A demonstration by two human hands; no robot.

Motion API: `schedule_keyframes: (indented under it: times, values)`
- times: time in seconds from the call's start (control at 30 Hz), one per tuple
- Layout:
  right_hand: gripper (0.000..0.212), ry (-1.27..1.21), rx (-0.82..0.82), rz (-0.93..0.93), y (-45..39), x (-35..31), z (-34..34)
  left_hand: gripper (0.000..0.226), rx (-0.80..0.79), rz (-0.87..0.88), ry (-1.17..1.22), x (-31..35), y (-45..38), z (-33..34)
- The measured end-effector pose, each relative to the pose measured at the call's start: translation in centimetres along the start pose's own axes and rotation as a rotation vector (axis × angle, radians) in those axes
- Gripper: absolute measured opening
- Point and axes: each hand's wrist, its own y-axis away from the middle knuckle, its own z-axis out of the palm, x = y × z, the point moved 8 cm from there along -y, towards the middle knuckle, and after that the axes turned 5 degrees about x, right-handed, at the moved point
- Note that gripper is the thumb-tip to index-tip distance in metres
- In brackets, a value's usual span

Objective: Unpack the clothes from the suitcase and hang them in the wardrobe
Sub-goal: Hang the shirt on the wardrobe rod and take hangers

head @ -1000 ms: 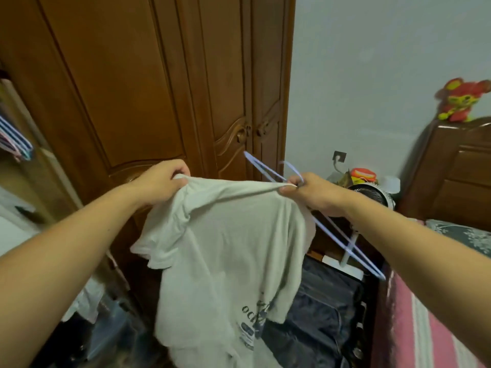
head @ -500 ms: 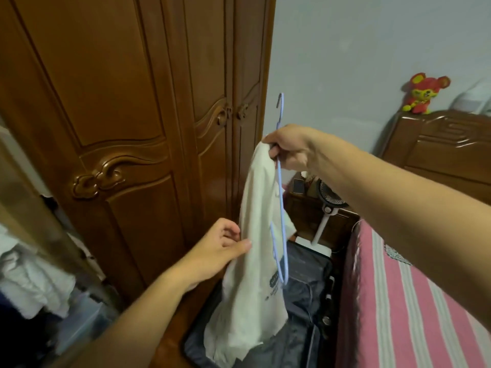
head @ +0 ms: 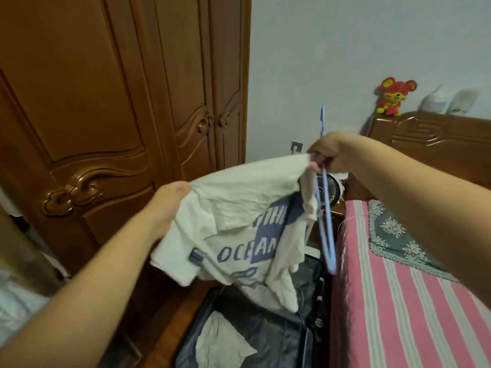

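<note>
A cream T-shirt with blue lettering is stretched between my two hands above the open dark suitcase. My left hand grips one edge of the shirt. My right hand pinches the other edge together with a light blue hanger, which dangles edge-on below the hand, its hook above it. Another pale garment lies in the suitcase on the floor. The brown wooden wardrobe stands at the left, the doors in view closed.
A bed with a pink striped cover runs along the right, a carved headboard behind it with a red plush toy on top. A small fan stands on a nightstand between suitcase and bed. Pale clothes show at the far left.
My left hand has taken hold of the shirt's edge and pulled it up and left, spreading the shirt so its lettering shows. My right hand still holds shirt and hanger.
</note>
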Motion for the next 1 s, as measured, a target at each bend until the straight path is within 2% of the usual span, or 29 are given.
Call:
schedule_keyframes:
  times: [0.07,0.1,0.17,0.3,0.33,0.37,0.4,0.43,0.47,0.5,0.53,0.6,0.63,0.7,0.77,0.83,0.93,1.0]
  values:
    - [0.028,0.077,0.036,0.049,-0.8,2.0,-2.0,0.019,-0.226,0.023,-0.201,3.8,0.0,0.7]
    - [0.028,0.107,0.051,0.068,-1.1,2.8,-2.7,0.015,-0.284,0.062,-0.314,5.4,0.2,0.8]
    - [0.026,0.141,0.083,0.072,-1.6,3.9,-3.7,0.013,-0.305,0.174,-0.483,8.4,0.2,1.3]
    - [0.018,0.261,0.082,0.041,-1.9,4.8,-4.1,0.015,-0.24,0.477,-0.842,12.1,0.0,2.6]
    - [0.018,0.284,0.054,0.041,-1.6,4.8,-3.8,0.017,-0.218,0.562,-1.032,12.5,-0.1,2.6]
    - [0.017,0.284,0.02,0.042,-1.1,4.7,-3.5,0.018,-0.122,0.676,-1.275,13.2,-0.1,2.5]
    - [0.016,0.257,-0.022,0.039,-0.6,4.5,-3.1,0.02,0.039,0.801,-1.474,14.0,0.2,2.6]
    - [0.016,0.213,-0.073,0.04,0.2,4.2,-2.3,0.022,0.215,0.943,-1.522,14.9,1.6,3.4]
    - [0.016,0.163,-0.131,0.046,1.2,3.8,-1.2,0.028,0.305,1.035,-1.408,15.0,3.7,4.8]
    - [0.015,0.114,-0.188,0.054,2.5,3.4,0.1,0.039,0.263,1.081,-1.217,14.0,6.0,7.1]
    - [0.016,0.072,-0.233,0.054,3.6,3.0,1.4,0.052,0.149,1.099,-1.036,12.1,8.5,9.9]
    - [0.022,0.045,-0.286,0.032,5.1,2.2,3.4,0.067,-0.033,1.058,-0.991,6.9,11.9,15.7]
    - [0.025,0.052,-0.294,0.025,5.6,2.0,4.2,0.064,-0.042,0.959,-0.972,5.0,12.1,16.9]
    - [0.023,0.062,-0.261,0.019,5.4,1.8,4.4,0.037,0.011,0.716,-0.735,3.6,10.1,15.6]
    - [0.025,0.064,-0.186,0.033,4.4,2.1,2.9,0.016,-0.007,0.674,-0.579,3.7,8.4,14.0]
    - [0.02,0.088,-0.133,0.038,3.1,2.6,0.9,0.021,-0.067,0.619,-0.442,4.5,7.4,12.6]
    - [0.01,0.134,-0.138,0.073,2.2,4.3,-1.1,0.017,-0.219,0.362,-0.037,7.2,6.8,12.7]
    - [0.016,0.139,-0.201,0.01,2.4,5.3,-1.5,0.021,-0.286,0.156,0.167,8.8,6.5,13.8]
